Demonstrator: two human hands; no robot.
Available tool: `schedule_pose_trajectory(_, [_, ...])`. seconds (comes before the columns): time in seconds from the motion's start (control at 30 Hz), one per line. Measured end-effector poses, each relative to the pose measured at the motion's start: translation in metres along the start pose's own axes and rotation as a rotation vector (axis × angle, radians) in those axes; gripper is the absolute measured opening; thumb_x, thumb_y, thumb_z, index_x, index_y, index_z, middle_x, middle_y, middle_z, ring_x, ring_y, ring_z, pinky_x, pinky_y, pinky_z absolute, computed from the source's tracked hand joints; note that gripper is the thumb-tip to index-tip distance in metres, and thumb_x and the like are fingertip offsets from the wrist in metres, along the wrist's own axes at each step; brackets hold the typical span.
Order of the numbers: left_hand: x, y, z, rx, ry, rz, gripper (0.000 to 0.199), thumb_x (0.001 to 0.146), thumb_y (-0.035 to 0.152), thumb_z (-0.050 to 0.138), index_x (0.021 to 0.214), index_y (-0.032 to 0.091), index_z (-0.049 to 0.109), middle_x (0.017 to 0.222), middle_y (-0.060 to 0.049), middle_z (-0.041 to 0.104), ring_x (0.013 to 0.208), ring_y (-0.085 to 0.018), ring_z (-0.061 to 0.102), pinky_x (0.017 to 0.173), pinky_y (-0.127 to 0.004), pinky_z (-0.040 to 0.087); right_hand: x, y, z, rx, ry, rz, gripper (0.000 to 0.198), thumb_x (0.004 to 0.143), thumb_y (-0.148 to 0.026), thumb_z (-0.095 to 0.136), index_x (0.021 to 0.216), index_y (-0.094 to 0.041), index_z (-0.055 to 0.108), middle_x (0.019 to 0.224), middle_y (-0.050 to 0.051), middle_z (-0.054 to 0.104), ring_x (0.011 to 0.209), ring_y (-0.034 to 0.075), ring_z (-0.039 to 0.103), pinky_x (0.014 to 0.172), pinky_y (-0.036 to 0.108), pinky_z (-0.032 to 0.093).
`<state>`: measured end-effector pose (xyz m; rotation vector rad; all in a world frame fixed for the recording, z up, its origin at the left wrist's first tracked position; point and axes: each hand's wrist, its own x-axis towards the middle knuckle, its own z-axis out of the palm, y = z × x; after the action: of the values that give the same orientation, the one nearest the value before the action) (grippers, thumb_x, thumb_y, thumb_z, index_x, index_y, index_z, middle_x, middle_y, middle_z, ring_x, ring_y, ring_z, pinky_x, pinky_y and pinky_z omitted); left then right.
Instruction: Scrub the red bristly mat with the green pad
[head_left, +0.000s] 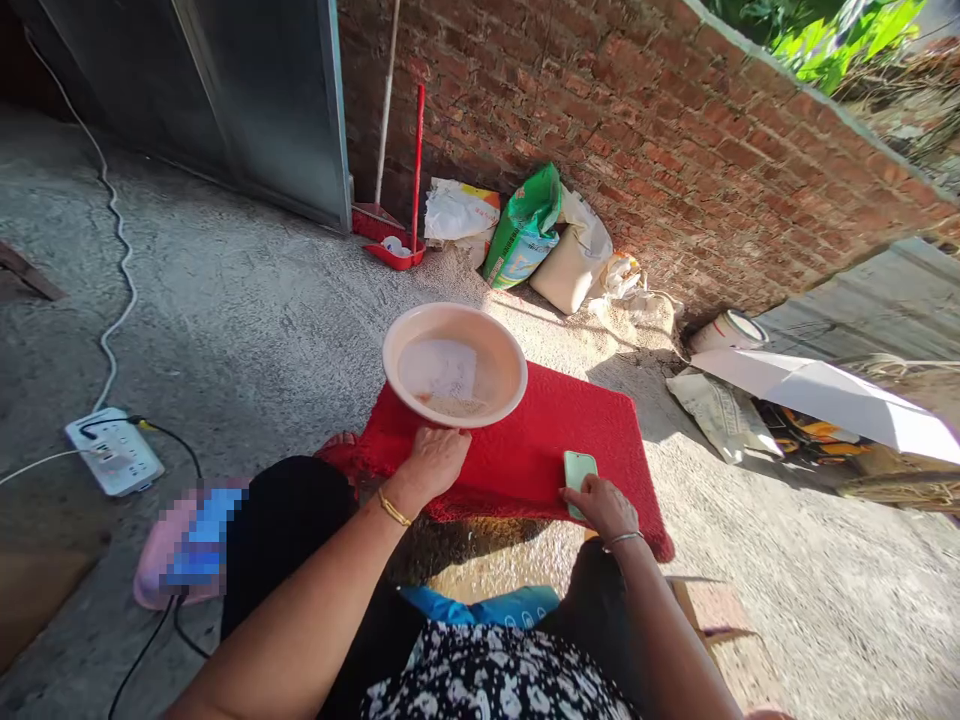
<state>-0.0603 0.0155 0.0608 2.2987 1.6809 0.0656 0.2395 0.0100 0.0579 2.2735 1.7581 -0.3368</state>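
A pale pink plastic basin stands on a low table covered with red cloth. Inside it lie a whitish sheet and a small patch of light grains. My left hand, wearing a gold bracelet, is closed at the basin's near rim; its fingertips are hidden, so what it holds, if anything, does not show. On the right part of the cloth, my right hand has its thumb and fingers round a light green phone. A silver bangle is on that wrist.
A power strip with cables lies on the concrete at left. A red dustpan, a green sack and other bags line the brick wall. Bricks lie by my right leg. A white panel is at right.
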Motion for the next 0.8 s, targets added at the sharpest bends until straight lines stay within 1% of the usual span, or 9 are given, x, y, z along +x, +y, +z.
schedule_pose_trajectory(0.07, [-0.005, 0.002, 0.0, 0.028, 0.021, 0.022, 0.03, 0.092, 0.011, 0.036, 0.098, 0.014, 0.065, 0.103, -0.014, 0.067, 0.098, -0.026, 0.063, 0.084, -0.042, 0.043, -0.001, 0.018, -0.006, -0.021, 0.005, 0.061, 0.036, 0.082, -0.056, 0.056, 0.077, -0.02, 0.057, 0.083, 0.007, 0.063, 0.081, 0.022, 0.061, 0.058, 0.027, 0.03])
schedule_pose_trajectory(0.17, [-0.012, 0.001, -0.002, 0.039, -0.013, 0.017, 0.029, 0.091, 0.01, 0.037, 0.096, 0.011, 0.066, 0.096, -0.014, 0.068, 0.095, -0.026, 0.064, 0.083, -0.041, 0.043, -0.01, 0.007, -0.009, 0.016, 0.015, -0.056, 0.035, 0.081, -0.055, 0.057, 0.077, -0.02, 0.056, 0.083, 0.004, 0.061, 0.078, 0.02, 0.06, 0.057, 0.025, 0.028])
schedule_pose_trajectory(0.23, [-0.014, -0.004, -0.005, 0.026, -0.061, -0.027, 0.03, 0.09, 0.009, 0.037, 0.094, 0.01, 0.067, 0.092, -0.015, 0.069, 0.093, -0.027, 0.065, 0.08, -0.04, 0.044, -0.018, -0.023, -0.008, 0.048, 0.042, -0.216, 0.032, 0.08, -0.053, 0.06, 0.079, -0.021, 0.056, 0.085, 0.002, 0.06, 0.077, 0.017, 0.058, 0.058, 0.024, 0.027])
schedule_pose_trajectory(0.37, [-0.015, -0.016, -0.011, 0.018, -0.092, -0.126, 0.032, 0.089, 0.007, 0.036, 0.093, 0.009, 0.068, 0.091, -0.017, 0.07, 0.094, -0.029, 0.065, 0.078, -0.041, 0.045, -0.031, -0.1, -0.003, 0.056, 0.059, -0.49, 0.03, 0.077, -0.049, 0.065, 0.086, -0.022, 0.058, 0.09, 0.001, 0.059, 0.076, 0.015, 0.057, 0.059, 0.024, 0.027])
schedule_pose_trajectory(0.43, [-0.015, -0.021, -0.012, 0.023, -0.075, -0.164, 0.033, 0.09, 0.008, 0.035, 0.096, 0.009, 0.068, 0.095, -0.017, 0.069, 0.095, -0.029, 0.065, 0.079, -0.041, 0.045, -0.033, -0.131, -0.002, 0.044, 0.033, -0.57, 0.03, 0.076, -0.049, 0.066, 0.089, -0.023, 0.059, 0.094, 0.001, 0.06, 0.079, 0.015, 0.058, 0.061, 0.024, 0.028])
schedule_pose_trajectory(0.5, [-0.015, -0.023, -0.012, 0.027, -0.055, -0.186, 0.034, 0.091, 0.01, 0.034, 0.1, 0.01, 0.067, 0.099, -0.018, 0.069, 0.096, -0.029, 0.064, 0.081, -0.042, 0.044, -0.029, -0.149, 0.0, 0.037, 0.017, -0.594, 0.031, 0.076, -0.049, 0.066, 0.092, -0.023, 0.06, 0.097, 0.003, 0.06, 0.082, 0.016, 0.059, 0.063, 0.025, 0.03])
schedule_pose_trajectory(0.6, [-0.015, -0.023, -0.009, 0.014, -0.064, -0.192, 0.034, 0.092, 0.012, 0.034, 0.099, 0.011, 0.067, 0.097, -0.016, 0.069, 0.096, -0.028, 0.064, 0.082, -0.042, 0.044, -0.015, -0.14, 0.003, 0.066, 0.019, -0.542, 0.03, 0.077, -0.048, 0.066, 0.091, -0.022, 0.06, 0.099, 0.003, 0.061, 0.084, 0.017, 0.059, 0.065, 0.025, 0.031])
schedule_pose_trajectory(0.7, [-0.014, -0.02, -0.006, -0.007, -0.057, -0.18, 0.033, 0.091, 0.011, 0.034, 0.096, 0.011, 0.067, 0.094, -0.015, 0.069, 0.094, -0.029, 0.064, 0.081, -0.043, 0.043, 0.005, -0.098, 0.003, 0.107, 0.049, -0.358, 0.028, 0.077, -0.047, 0.065, 0.086, -0.021, 0.058, 0.095, 0.003, 0.063, 0.084, 0.018, 0.06, 0.062, 0.025, 0.031])
schedule_pose_trajectory(0.8, [-0.013, -0.017, -0.001, -0.018, -0.026, -0.15, 0.032, 0.091, 0.011, 0.035, 0.095, 0.011, 0.067, 0.094, -0.015, 0.069, 0.095, -0.027, 0.064, 0.082, -0.042, 0.042, 0.021, -0.057, 0.001, 0.206, 0.101, -0.14, 0.03, 0.076, -0.05, 0.063, 0.078, -0.021, 0.056, 0.079, 0.003, 0.062, 0.077, 0.019, 0.06, 0.059, 0.025, 0.032])
